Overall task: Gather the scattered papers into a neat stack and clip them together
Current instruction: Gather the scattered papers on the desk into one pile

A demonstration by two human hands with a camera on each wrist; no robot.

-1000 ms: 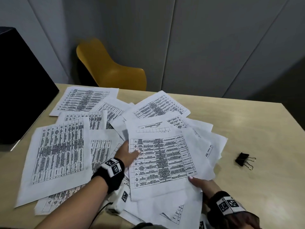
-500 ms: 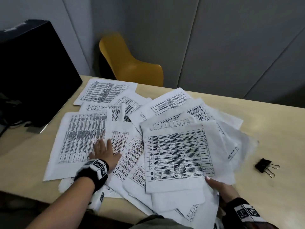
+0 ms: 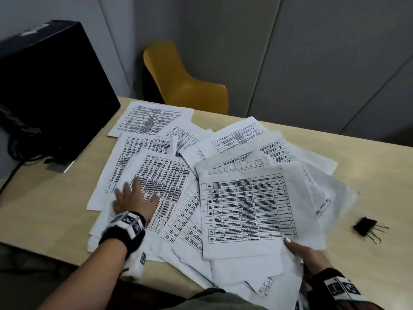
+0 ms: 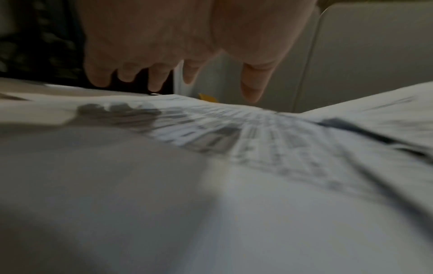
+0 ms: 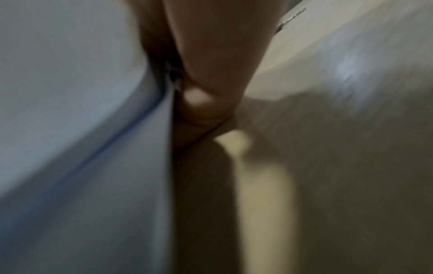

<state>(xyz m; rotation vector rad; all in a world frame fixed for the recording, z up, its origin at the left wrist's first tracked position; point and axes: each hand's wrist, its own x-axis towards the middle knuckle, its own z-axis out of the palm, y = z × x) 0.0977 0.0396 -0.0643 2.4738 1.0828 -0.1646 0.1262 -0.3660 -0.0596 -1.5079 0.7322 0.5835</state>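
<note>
Left hand (image 3: 134,199) is pressing flat, fingers spread, on the scattered papers (image 3: 161,175) across the table (image 3: 368,166); right hand (image 3: 306,253) is pinching the top sheet (image 3: 248,211), binder clip (image 3: 364,227) lying well apart

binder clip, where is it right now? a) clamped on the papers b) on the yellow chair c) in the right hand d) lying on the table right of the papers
d: the binder clip lies on the bare table, apart from the papers and from the right hand.
</note>
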